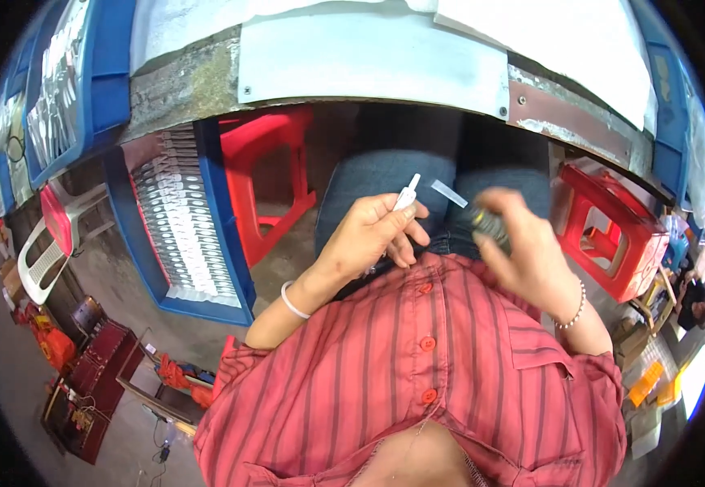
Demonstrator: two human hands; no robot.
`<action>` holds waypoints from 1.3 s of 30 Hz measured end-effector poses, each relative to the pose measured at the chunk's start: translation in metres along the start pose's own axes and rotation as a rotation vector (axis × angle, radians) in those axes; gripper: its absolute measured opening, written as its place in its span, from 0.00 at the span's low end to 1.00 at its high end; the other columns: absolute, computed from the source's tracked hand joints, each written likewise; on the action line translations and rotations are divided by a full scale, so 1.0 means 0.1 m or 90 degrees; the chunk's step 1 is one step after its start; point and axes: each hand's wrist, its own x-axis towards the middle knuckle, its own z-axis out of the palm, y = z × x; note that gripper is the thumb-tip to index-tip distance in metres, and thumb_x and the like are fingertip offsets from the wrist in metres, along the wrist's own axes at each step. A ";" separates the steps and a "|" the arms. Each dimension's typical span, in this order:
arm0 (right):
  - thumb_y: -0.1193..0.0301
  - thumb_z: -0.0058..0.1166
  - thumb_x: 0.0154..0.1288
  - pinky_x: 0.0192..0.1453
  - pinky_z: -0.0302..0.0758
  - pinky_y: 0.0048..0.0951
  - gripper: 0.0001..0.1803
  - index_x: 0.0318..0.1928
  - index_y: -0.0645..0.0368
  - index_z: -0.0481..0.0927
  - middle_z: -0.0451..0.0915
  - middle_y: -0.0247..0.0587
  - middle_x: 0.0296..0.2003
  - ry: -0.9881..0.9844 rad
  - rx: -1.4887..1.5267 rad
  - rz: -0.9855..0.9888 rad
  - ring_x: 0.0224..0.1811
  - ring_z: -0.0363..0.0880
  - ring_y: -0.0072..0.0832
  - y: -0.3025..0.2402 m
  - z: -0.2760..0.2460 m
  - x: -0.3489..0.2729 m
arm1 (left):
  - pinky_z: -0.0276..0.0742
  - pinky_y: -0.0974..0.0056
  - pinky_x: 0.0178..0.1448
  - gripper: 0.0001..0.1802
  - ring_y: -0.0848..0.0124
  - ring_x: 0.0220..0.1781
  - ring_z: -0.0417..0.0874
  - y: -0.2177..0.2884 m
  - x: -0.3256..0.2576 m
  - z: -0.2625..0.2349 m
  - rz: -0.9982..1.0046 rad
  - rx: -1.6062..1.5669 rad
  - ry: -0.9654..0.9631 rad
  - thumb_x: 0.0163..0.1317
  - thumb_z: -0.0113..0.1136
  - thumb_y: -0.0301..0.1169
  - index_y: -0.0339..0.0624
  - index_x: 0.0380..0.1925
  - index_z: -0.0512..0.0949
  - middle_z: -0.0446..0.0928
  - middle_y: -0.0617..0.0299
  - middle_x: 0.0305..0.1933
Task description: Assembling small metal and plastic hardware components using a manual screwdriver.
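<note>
Two bare hands are seen in the head view, both raised above the lap in front of the table [369,63]. The left hand [373,233] has its grip closed, thumb and forefinger pinching a small white piece [406,197] whose narrow tip points away from the wearer; the other fingers are loosely curled. The right hand [527,250] is motion-blurred; its grip is closed round a dark rounded object [491,228], kind not determinable. One clear strip [450,193] lies between the two hands in the picture, its near end beside the dark object; whether it is joined to it cannot be told. The white piece is over the jeans [389,174], apart from the clear strip. Wrist items: a pale band [294,301] on the left, a beaded bracelet [575,307] on the right. Left of the legs, a blue crate [206,313] contains close rows of small white and grey parts [182,215]. Red stools stand on both sides: the left stool [255,142] beside the crate, the right stool [643,256] beyond the right hand.
</note>
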 end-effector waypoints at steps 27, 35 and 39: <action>0.70 0.58 0.56 0.21 0.72 0.32 0.21 0.51 0.63 0.75 0.74 0.41 0.24 -0.075 -0.327 -0.187 0.18 0.75 0.33 -0.16 0.16 0.18 | 0.66 0.68 0.25 0.12 0.75 0.20 0.70 -0.26 0.16 0.08 0.277 0.471 0.232 0.71 0.45 0.32 0.36 0.36 0.75 0.69 0.62 0.17; 0.72 0.54 0.63 0.26 0.71 0.31 0.14 0.48 0.64 0.80 0.80 0.44 0.25 -0.090 0.460 0.364 0.23 0.75 0.20 0.04 0.22 0.33 | 0.71 0.44 0.29 0.05 0.39 0.27 0.78 -0.31 0.25 0.09 0.354 0.635 0.292 0.65 0.47 0.23 0.29 0.33 0.67 0.74 0.36 0.23; 0.74 0.53 0.55 0.20 0.69 0.26 0.19 0.48 0.66 0.78 0.74 0.46 0.21 -0.077 -0.185 -0.128 0.19 0.75 0.30 -0.15 0.11 0.42 | 0.72 0.47 0.30 0.06 0.40 0.30 0.78 -0.27 0.26 0.08 0.387 0.547 0.258 0.65 0.46 0.24 0.30 0.33 0.67 0.75 0.37 0.25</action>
